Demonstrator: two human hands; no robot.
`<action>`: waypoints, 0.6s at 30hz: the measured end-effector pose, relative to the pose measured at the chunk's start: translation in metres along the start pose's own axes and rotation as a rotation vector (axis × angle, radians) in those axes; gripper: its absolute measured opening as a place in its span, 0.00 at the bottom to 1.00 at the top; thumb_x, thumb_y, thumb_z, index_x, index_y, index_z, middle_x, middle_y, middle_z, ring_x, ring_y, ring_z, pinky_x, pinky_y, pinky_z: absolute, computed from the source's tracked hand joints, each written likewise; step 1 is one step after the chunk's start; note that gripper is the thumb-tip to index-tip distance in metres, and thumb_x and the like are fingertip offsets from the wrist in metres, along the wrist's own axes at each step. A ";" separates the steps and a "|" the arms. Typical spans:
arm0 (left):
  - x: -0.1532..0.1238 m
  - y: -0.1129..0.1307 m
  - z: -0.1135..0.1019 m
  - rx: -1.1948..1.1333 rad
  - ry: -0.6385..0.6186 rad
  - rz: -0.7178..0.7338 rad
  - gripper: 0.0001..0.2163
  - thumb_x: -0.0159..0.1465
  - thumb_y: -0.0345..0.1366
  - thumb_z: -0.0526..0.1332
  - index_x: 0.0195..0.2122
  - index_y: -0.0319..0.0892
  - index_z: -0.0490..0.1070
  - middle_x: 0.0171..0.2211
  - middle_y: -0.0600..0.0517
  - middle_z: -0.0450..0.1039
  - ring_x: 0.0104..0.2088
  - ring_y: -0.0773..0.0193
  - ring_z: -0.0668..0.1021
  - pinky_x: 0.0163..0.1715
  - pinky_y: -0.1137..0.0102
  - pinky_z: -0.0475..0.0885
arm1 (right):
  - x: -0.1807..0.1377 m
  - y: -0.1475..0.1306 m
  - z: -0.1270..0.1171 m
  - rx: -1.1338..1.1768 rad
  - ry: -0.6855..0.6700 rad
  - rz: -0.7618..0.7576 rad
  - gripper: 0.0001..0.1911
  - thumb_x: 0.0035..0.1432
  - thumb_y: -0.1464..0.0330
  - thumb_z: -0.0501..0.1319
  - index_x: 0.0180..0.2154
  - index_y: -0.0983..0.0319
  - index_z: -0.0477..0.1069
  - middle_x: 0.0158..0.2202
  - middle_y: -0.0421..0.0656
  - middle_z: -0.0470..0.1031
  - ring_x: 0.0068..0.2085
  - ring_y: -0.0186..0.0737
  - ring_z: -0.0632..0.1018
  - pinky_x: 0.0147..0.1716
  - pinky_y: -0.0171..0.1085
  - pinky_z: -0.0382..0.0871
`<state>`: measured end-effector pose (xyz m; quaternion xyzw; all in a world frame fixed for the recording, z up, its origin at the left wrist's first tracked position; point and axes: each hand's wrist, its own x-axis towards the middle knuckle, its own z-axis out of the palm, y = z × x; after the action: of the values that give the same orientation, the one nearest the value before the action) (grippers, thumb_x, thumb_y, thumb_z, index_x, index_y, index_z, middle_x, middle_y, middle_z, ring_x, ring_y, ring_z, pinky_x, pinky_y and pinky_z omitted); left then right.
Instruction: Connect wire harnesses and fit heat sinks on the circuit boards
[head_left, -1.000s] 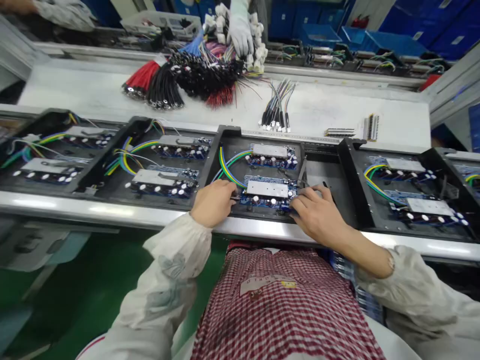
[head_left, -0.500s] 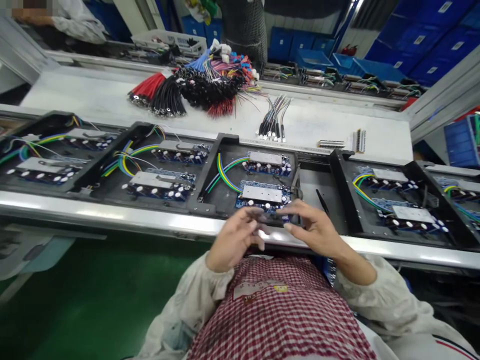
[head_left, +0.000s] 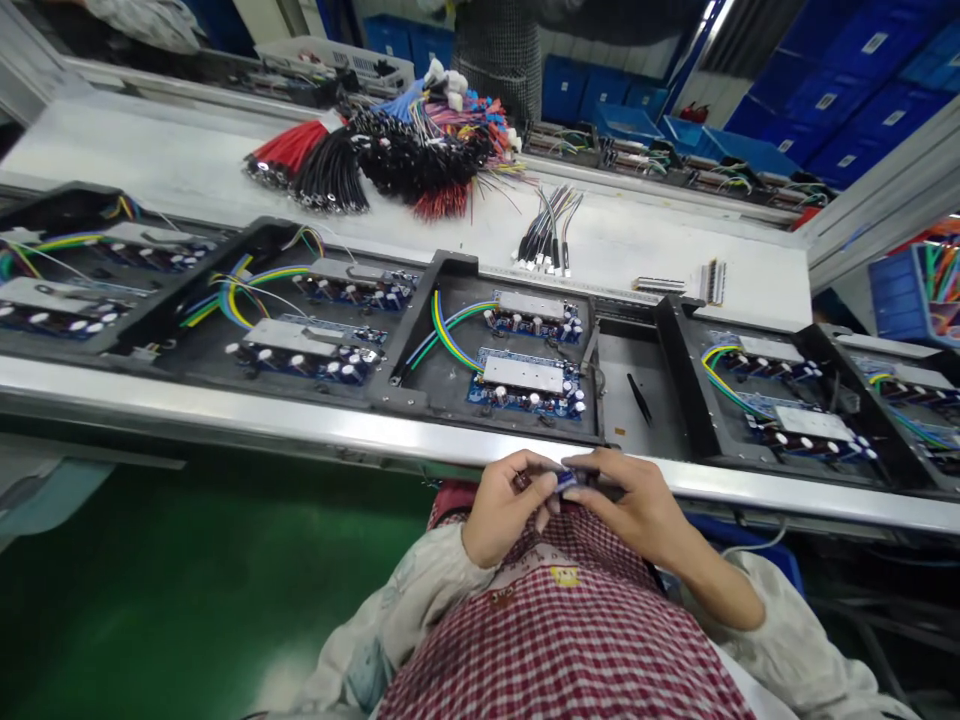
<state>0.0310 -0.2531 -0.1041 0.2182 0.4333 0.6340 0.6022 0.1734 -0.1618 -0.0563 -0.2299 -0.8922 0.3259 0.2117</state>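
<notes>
My left hand [head_left: 506, 512] and my right hand [head_left: 637, 508] are close together in front of the metal rail, above the checked apron. Between their fingertips is a small dark-blue part [head_left: 565, 481], pinched from both sides; its kind is hard to make out. A small brownish piece [head_left: 521, 480] shows at the left fingers. Just beyond the rail, a black tray [head_left: 442, 385] bears two blue circuit boards with silver plates, the front board [head_left: 523, 375] nearer to my hands. Blue, green and yellow wires [head_left: 448, 335] curve from them.
Black tweezers [head_left: 640, 398] lie right of the boards. More trays with boards [head_left: 817, 424] line both sides along the rail [head_left: 300, 405]. On the white shelf lie red cables [head_left: 285, 148], black cables [head_left: 330, 175] and thin wires with white plugs [head_left: 547, 235]. Blue bins [head_left: 832, 95] stand behind.
Both hands have drawn back from the front board's edge to before the rail and come together on the small blue part. The view has shifted slightly.
</notes>
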 end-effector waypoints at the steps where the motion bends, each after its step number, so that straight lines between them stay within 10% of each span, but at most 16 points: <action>1: 0.000 -0.001 0.000 0.011 -0.004 0.007 0.16 0.56 0.46 0.64 0.36 0.38 0.68 0.17 0.57 0.69 0.13 0.75 0.66 0.12 0.79 0.58 | 0.000 -0.001 -0.002 -0.021 -0.027 -0.038 0.11 0.58 0.65 0.61 0.43 0.59 0.72 0.36 0.43 0.78 0.37 0.37 0.78 0.37 0.36 0.71; 7: -0.001 0.000 -0.004 0.028 -0.022 0.085 0.13 0.60 0.44 0.61 0.37 0.38 0.66 0.20 0.57 0.68 0.16 0.75 0.67 0.16 0.77 0.62 | 0.019 -0.009 -0.019 -0.223 -0.136 -0.215 0.10 0.61 0.65 0.57 0.42 0.62 0.70 0.33 0.44 0.77 0.33 0.37 0.76 0.33 0.36 0.69; 13: -0.009 0.005 -0.007 -0.140 -0.111 0.150 0.14 0.57 0.38 0.64 0.42 0.39 0.65 0.38 0.48 0.72 0.38 0.65 0.77 0.41 0.67 0.73 | 0.062 0.018 -0.032 -0.737 -0.043 -0.224 0.10 0.59 0.63 0.58 0.37 0.62 0.73 0.41 0.49 0.74 0.46 0.50 0.70 0.46 0.49 0.61; 18: -0.018 0.008 -0.015 -0.181 -0.183 0.040 0.15 0.56 0.39 0.65 0.40 0.38 0.64 0.34 0.47 0.75 0.33 0.61 0.79 0.37 0.62 0.76 | 0.067 0.035 -0.015 -0.852 -0.017 -0.222 0.09 0.59 0.66 0.58 0.37 0.63 0.73 0.45 0.49 0.73 0.50 0.52 0.65 0.50 0.50 0.55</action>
<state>0.0177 -0.2738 -0.1011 0.2285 0.3130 0.6597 0.6440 0.1368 -0.0937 -0.0537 -0.1969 -0.9679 -0.0941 0.1243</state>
